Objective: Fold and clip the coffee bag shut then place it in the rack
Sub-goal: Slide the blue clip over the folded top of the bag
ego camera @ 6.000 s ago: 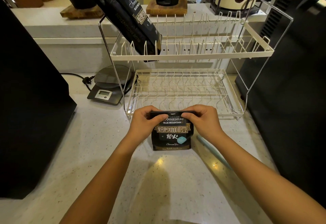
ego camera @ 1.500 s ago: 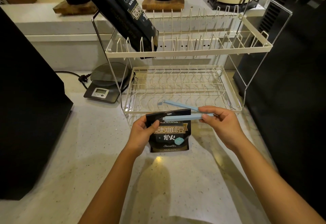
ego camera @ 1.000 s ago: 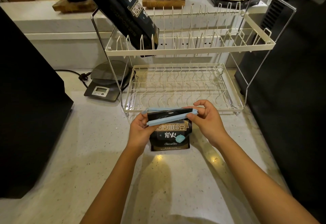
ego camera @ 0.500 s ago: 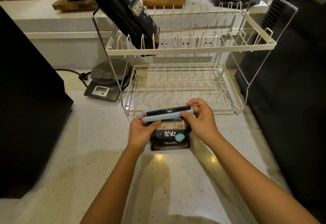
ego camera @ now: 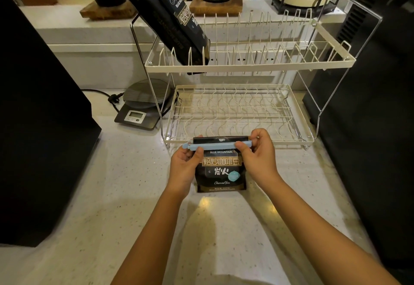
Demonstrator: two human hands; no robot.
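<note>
A small black coffee bag (ego camera: 220, 170) with gold lettering stands on the counter just in front of the white two-tier wire rack (ego camera: 246, 66). A light blue bar clip (ego camera: 216, 145) lies across the bag's folded top, both jaws together. My left hand (ego camera: 184, 166) pinches the clip's left end and the bag's left edge. My right hand (ego camera: 259, 155) pinches the clip's right end. A larger black coffee bag (ego camera: 172, 18) leans in the left slots of the rack's upper tier.
A digital scale (ego camera: 143, 105) with a cable sits left of the rack. A tall black appliance (ego camera: 38, 116) stands at the left and another dark unit (ego camera: 369, 116) at the right. Wooden blocks with dark vessels line the raised ledge (ego camera: 67, 29) behind.
My right hand brought the open blue clip over the folded bag top. The clip's jaws have come together across the fold, and both hands now press on its ends.
</note>
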